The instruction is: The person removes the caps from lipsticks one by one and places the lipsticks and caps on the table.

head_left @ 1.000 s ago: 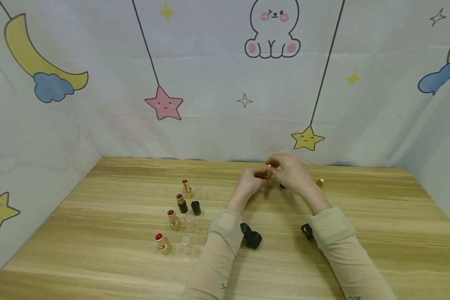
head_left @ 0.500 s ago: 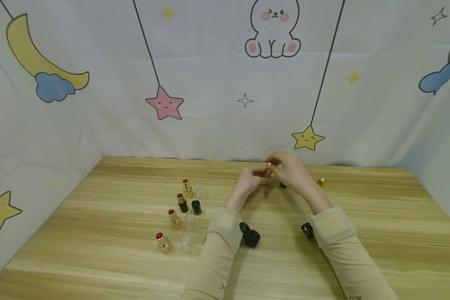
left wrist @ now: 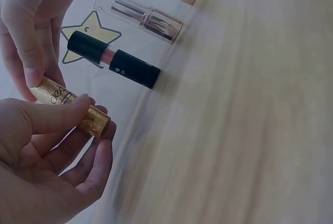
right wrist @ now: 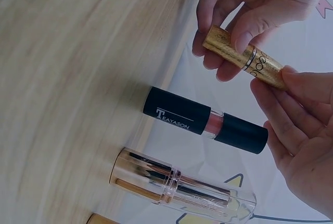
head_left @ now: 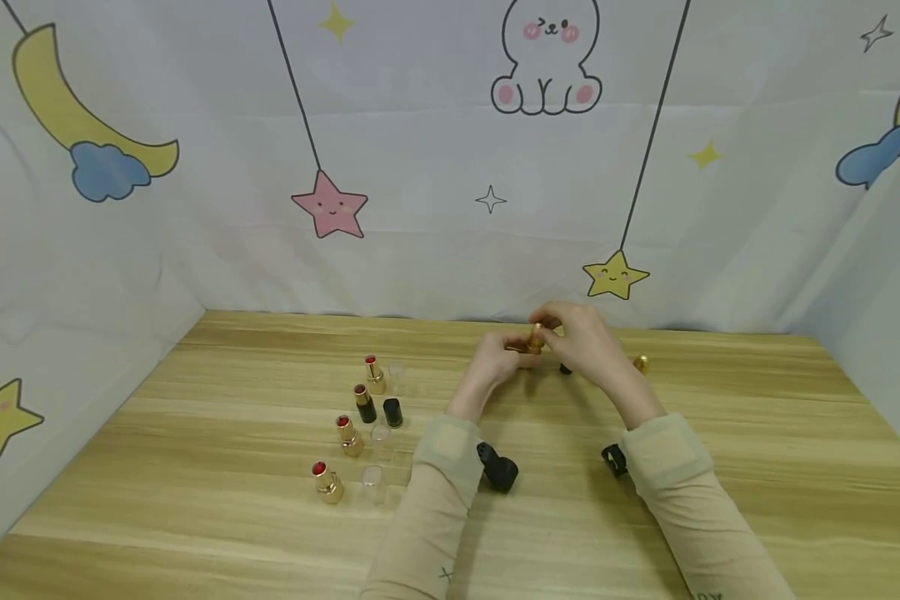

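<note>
Lipstick [head_left: 536, 338], gold, is held between left hand [head_left: 497, 360] and right hand [head_left: 583, 340] above the table [head_left: 562, 533] in the head view, well apart from uncapped lipsticks [head_left: 351, 442]; left wrist: left thumb and fingers grip its lower end; right wrist: right fingers pinch its top, near an upright black tube [right wrist: 177, 110].

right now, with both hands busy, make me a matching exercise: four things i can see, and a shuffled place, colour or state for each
1. gold tube
2. TEAYASON tube
3. pink star
4. nearest open lipstick

A. printed on the cloth
B. standing, red tip showing
C. held by left hand and right hand
D. mostly black

Pairs: 1-C, 2-D, 3-A, 4-B
</note>
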Demonstrator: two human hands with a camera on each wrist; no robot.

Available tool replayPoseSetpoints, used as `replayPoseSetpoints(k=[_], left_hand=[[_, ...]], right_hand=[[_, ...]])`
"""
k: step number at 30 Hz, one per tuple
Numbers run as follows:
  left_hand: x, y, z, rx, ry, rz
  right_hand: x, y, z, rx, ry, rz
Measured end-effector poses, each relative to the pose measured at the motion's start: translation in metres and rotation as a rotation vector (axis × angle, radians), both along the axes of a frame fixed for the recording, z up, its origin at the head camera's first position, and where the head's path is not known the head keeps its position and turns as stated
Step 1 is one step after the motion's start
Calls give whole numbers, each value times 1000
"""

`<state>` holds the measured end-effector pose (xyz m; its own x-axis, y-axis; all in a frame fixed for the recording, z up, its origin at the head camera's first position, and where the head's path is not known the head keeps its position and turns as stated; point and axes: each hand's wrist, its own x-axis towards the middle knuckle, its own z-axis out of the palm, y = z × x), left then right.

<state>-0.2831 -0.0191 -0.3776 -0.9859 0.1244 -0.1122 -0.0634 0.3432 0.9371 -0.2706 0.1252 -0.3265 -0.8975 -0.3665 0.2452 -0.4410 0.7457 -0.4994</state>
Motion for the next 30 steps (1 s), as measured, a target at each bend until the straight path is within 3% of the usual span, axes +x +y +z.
replayPoseSetpoints(k=[15, 25, 30], left_hand=[[6, -8, 2, -20, 27, -53], [17, -11, 10, -34, 96, -51], [23, -13, 10, -47, 75, -41]], right_hand=[[7, -1, 7, -55, 13, 16], [17, 0, 16, -57, 85, 39], [23, 0, 17, -69, 92, 35]])
